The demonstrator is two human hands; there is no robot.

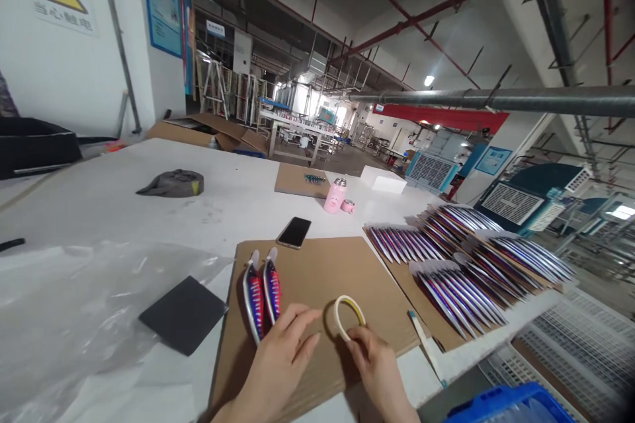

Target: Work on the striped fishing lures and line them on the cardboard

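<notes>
A roll of pale masking tape (338, 318) stands tilted in my right hand (378, 365), its lower edge pinched between thumb and fingers. My left hand (280, 358) is beside it with fingers stretched and apart, holding nothing. Close to the left fingers, two fishing lures (254, 301) with red, blue and silver bodies lie side by side, their lower ends partly covered by that hand. Beneath both hands is a flat sheet of brown cardboard (302, 271).
Many more lures (461, 297) lie in rows on cardboard at right. A phone (294, 232), pink bottle (335, 195), grey cap (173, 183), black square sheet (184, 314) and clear plastic (99, 317) share the table. A blue bin (516, 403) is below the right edge.
</notes>
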